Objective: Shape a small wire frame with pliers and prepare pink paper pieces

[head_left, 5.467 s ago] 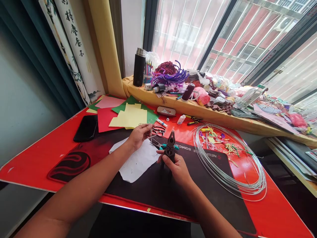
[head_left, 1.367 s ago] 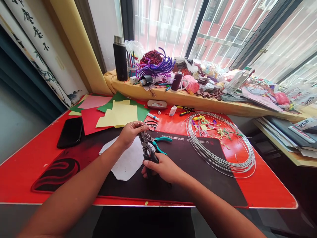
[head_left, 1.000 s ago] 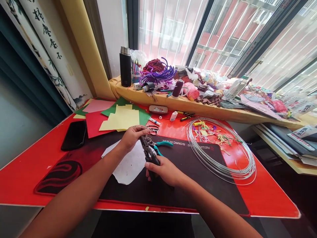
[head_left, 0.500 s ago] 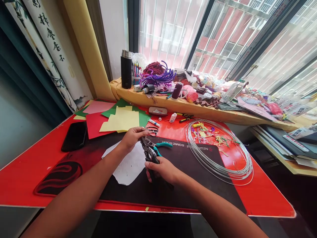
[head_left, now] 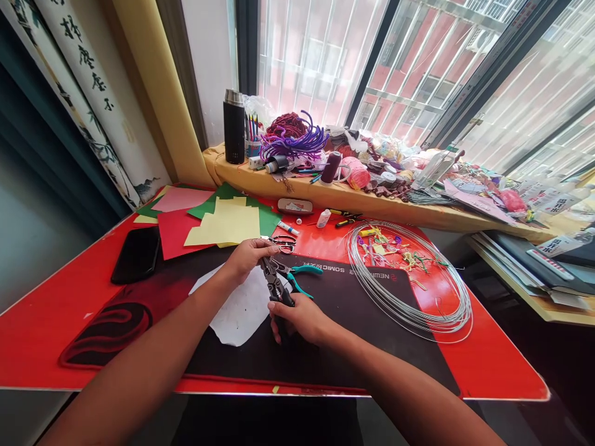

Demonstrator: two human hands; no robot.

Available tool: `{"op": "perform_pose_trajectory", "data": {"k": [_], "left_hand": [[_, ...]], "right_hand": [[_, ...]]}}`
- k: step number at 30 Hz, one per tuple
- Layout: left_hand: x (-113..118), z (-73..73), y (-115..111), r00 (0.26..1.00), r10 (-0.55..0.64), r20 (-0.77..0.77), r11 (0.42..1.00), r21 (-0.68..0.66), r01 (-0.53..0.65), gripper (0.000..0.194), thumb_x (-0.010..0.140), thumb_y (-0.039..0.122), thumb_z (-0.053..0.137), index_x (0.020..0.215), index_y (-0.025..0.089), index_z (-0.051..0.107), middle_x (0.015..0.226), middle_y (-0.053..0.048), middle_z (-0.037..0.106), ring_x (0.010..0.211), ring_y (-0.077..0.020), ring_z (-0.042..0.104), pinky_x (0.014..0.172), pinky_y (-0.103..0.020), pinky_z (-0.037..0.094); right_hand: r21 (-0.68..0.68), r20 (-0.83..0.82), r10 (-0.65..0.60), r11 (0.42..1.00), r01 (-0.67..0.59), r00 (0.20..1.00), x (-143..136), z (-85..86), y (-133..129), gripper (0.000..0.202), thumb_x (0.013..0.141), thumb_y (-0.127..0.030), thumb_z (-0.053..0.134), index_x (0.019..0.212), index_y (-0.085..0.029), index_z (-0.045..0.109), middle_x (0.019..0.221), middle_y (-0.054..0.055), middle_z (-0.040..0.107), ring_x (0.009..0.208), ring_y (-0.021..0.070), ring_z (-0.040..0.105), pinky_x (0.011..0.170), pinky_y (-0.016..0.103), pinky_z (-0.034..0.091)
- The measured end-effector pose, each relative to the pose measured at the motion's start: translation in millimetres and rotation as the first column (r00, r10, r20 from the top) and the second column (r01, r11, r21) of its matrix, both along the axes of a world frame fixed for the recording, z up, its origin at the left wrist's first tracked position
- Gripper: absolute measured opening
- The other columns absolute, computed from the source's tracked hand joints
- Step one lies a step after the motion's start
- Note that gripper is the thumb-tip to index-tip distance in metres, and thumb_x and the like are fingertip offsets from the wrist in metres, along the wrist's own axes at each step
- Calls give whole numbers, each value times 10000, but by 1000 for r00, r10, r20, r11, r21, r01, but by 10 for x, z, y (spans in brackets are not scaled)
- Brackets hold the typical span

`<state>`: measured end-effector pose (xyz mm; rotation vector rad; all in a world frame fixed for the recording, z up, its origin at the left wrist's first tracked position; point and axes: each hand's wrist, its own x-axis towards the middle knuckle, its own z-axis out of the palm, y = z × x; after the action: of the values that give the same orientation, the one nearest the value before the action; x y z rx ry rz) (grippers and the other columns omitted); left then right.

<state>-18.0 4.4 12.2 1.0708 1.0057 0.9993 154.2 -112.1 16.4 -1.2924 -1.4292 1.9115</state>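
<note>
My right hand [head_left: 297, 316] is wrapped round the handles of black pliers [head_left: 273, 280], whose jaws point up and away from me. Just at the jaws, my left hand [head_left: 250, 257] is closed in a pinch. Whatever lies between its fingertips is too small to make out. Below the left hand, a white sheet of paper [head_left: 232, 316] with small dark specks lies on the black desk mat [head_left: 353, 347]. Teal-handled pliers [head_left: 307, 270] rest just beyond the black ones, partly hidden by them. Scissors [head_left: 284, 241] lie beyond my left fingertips.
A large coil of silver wire [head_left: 458, 319] lies at right, with coloured scraps [head_left: 379, 249] inside it. Coloured paper [head_left: 227, 226] and a black phone [head_left: 136, 255] are at left. A small white bottle [head_left: 323, 218] stands behind. Yarn [head_left: 356, 173] and a black flask [head_left: 233, 127] crowd the windowsill.
The handle that stuck out below my right hand no longer shows, so the pliers' handles look closer together. My left hand keeps its pinch by the jaws. The whole view has shifted slightly.
</note>
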Motion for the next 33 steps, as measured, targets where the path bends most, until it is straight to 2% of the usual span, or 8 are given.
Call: {"op": "perform_pose_trajectory", "data": {"k": [11, 18, 21, 28, 33], "left_hand": [[-17, -5, 18, 998, -6, -57, 1000, -11, 5, 338, 544, 413, 892, 728, 151, 783, 606, -11, 618, 537, -123, 496, 496, -254, 351], [-14, -52, 32, 998, -9, -70, 1000, -18, 7, 336, 548, 410, 892, 729, 151, 776, 594, -5, 608, 536, -121, 495, 496, -253, 352], [-15, -59, 39, 998, -11, -62, 1000, -23, 10, 340, 544, 411, 890, 729, 149, 778, 599, -5, 610, 536, -119, 495, 491, -252, 350], [-8, -22, 29, 999, -29, -40, 997, -68, 27, 336, 536, 405, 889, 704, 143, 764, 615, -15, 615, 523, -120, 497, 461, -253, 325], [-8, -21, 17, 993, 7, -121, 1000, -22, -10, 306, 568, 406, 871, 693, 150, 758, 573, -3, 596, 496, -119, 471, 450, -259, 320]], "right_hand": [[31, 77, -9, 999, 7, 997, -47, 64, -1, 233, 893, -347, 598, 728, -192, 543, 608, -5, 651, 492, 138, 625, 449, 229, 370], [104, 173, -10, 995, -8, 985, -78, 50, -11, 292, 876, -256, 543, 594, -184, 557, 524, 1, 621, 441, 114, 571, 448, 220, 398], [112, 169, -5, 994, -14, 986, -78, 42, -15, 299, 883, -255, 539, 595, -180, 570, 523, 4, 625, 443, 112, 572, 450, 217, 394], [119, 41, -37, 992, 32, 998, -72, 51, -71, 246, 899, -302, 575, 683, -190, 538, 591, -4, 635, 471, 129, 606, 476, 230, 429], [70, 19, -58, 996, 57, 998, -61, 52, -68, 233, 887, -337, 623, 733, -191, 527, 607, -4, 641, 476, 137, 617, 489, 237, 451]]}}
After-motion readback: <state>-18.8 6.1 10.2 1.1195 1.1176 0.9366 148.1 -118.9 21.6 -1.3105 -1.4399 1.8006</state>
